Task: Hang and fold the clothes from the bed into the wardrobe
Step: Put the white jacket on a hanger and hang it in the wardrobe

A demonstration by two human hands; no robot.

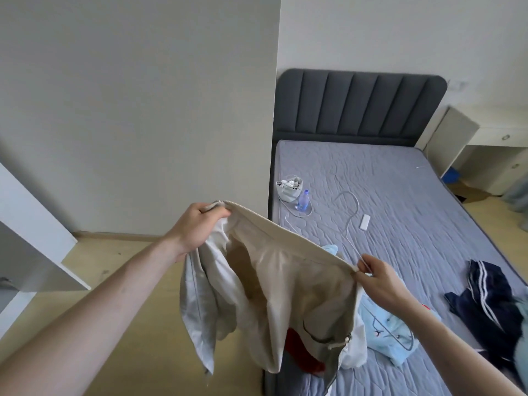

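Bed (400,195) fills the right half of the scene, its grey quilted mattress running from the dark headboard at the far end to the near edge. Held in the air over the near left corner of that mattress is a beige garment (285,281), apparently trousers or shorts, with a pale lining showing inside. It looks light and limp, sagging between its two held points, so the firm waistband is the sensible place to hold it. That band runs from far left to near right, and the rest hangs straight down, open side toward the camera. The left hand (197,227) has its fingers curled tight around the far-left end of the band; the right hand (380,278) pinches the near-right end between thumb and fingertips. A wire hanger (350,221) lies on the mattress beyond, well within reach.
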